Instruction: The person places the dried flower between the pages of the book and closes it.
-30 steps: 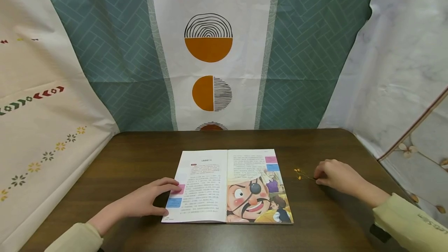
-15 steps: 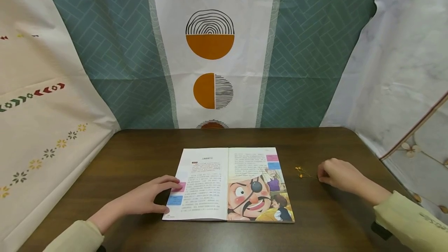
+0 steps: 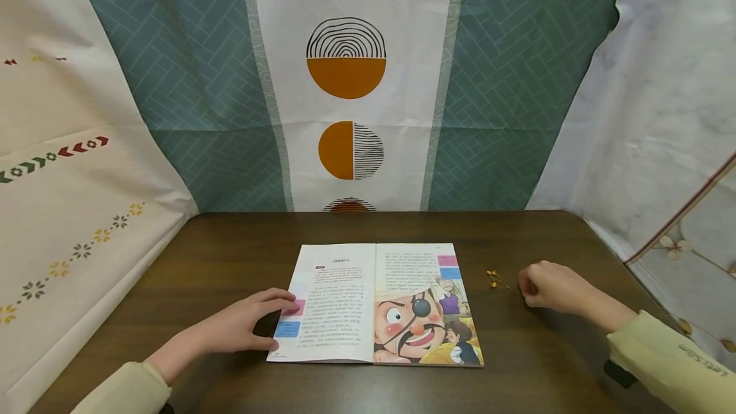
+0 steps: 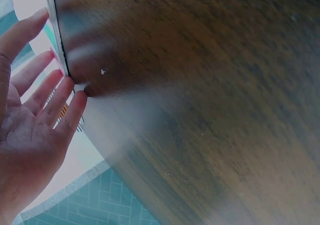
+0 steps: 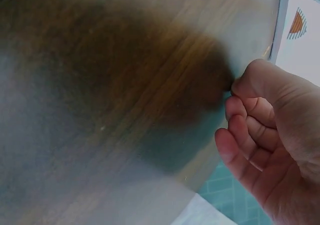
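An open book [image 3: 339,312] lies on the dark wooden table, with text on its left page and a cartoon pirate picture on its right. My left hand [image 3: 238,324] rests on the book's left edge, thumb near the lower corner and fingers on the page margin. In the left wrist view the fingers [image 4: 45,97] look straight along the book's edge. To the right of the book is a thin sprig of small yellow flowers [image 3: 493,278]. My right hand [image 3: 554,286] pinches its stem end between thumb and curled index finger; the other fingers are curled. The fingers hide the stem's end.
The brown tabletop [image 3: 230,235] surrounds the book on all sides. A green and white patterned curtain [image 3: 356,114] hangs behind the table's far edge. Cream cloth [image 3: 69,222] borders the left side, and a pale floral cloth [image 3: 661,114] borders the right.
My right hand has shifted a little to the left since half a second ago, and the sprig's flower heads have moved very slightly. The left hand and book stay in place.
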Motion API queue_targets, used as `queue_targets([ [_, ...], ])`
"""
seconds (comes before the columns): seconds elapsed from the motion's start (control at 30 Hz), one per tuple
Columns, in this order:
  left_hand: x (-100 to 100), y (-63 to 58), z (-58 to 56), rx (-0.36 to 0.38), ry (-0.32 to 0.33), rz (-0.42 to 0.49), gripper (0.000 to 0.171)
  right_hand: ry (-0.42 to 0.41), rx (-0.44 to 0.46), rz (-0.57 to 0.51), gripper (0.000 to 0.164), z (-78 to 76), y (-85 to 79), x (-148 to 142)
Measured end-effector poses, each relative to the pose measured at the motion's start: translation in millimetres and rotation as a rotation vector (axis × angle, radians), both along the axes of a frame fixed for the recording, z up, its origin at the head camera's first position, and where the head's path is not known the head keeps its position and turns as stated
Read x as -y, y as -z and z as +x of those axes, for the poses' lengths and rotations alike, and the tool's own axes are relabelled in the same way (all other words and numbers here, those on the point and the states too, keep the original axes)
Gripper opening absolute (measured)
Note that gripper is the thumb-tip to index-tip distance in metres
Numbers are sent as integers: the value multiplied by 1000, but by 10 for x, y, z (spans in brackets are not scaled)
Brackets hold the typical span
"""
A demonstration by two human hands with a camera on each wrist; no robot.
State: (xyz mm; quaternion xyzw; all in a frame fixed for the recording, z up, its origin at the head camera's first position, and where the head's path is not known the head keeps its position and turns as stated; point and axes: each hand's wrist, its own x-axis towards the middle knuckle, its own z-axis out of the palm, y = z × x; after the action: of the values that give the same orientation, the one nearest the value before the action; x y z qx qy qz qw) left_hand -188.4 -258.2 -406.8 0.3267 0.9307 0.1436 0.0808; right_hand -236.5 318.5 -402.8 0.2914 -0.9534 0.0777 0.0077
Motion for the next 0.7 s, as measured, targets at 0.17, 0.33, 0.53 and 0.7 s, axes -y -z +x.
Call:
queue_targets([
  [0.17, 10, -6, 5, -18, 12, 8, 57, -23, -5, 9, 28, -40, 43, -7],
  [0.33, 28, 12, 22, -21, 30, 18, 58, -14, 60, -21, 25, -94, 57, -27],
  [0.53, 13, 16, 7, -32, 37, 19, 58, -5, 43, -101, 15, -119, 32, 8],
  [0.7, 14, -9, -5, -8, 26, 13, 59, -5, -39, -73, 13, -106, -7, 90],
])
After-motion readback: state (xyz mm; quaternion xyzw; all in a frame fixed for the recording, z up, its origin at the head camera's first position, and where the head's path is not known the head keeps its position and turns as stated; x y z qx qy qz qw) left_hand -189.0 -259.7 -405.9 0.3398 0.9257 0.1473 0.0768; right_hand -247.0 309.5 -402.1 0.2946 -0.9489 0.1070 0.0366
